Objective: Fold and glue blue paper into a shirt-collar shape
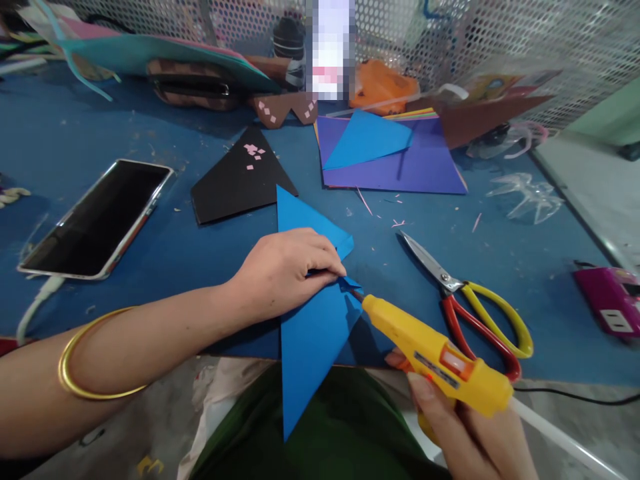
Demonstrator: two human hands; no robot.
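A folded sheet of blue paper [313,353] lies at the table's front edge, one pointed corner hanging over it. My left hand [295,267] presses on this paper, with thumb and fingers pinching a small folded flap [353,283] at its right side. In my right hand [450,420] is a yellow glue gun [425,340], gripped by its handle. Its nozzle tip is at the flap, close to my left fingertips; whether it touches the paper I cannot tell. A white glue stick [560,440] sticks out of the gun's back end.
Scissors [445,280] with red and yellow handles lie right of the paper. Black folded paper [235,183] and purple sheets [430,167] with another blue piece [367,140] lie behind. A charging phone [100,220] is at left, a magenta power socket [613,300] at right.
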